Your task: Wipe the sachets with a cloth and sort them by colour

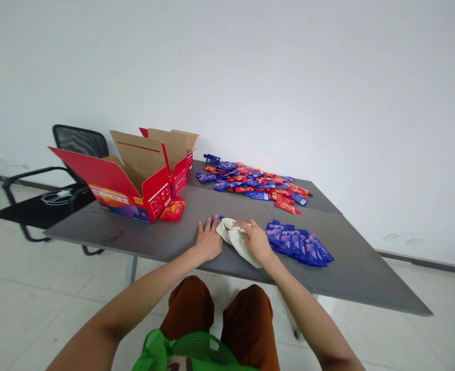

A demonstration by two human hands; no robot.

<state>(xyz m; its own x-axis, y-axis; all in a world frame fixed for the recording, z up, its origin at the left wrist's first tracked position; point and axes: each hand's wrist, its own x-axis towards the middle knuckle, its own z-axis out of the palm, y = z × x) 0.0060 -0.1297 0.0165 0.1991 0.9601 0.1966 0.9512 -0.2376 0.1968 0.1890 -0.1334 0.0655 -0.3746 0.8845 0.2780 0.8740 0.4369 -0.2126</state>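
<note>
My left hand [208,240] lies flat on the grey table [173,237], fingers spread, just left of a cream cloth [238,241]. My right hand [256,240] rests on the cloth with its fingers curled into the fabric. A blue packet edge peeks out between my hands near the cloth's top. To the right of my right hand lies a row of blue packets [300,244], overlapping one another.
An open red cardboard box [142,178] stands at the table's left, with orange-red packets [173,210] at its foot. A heap of mixed blue and red packets [254,183] covers the far side. A black chair [53,190] stands left of the table.
</note>
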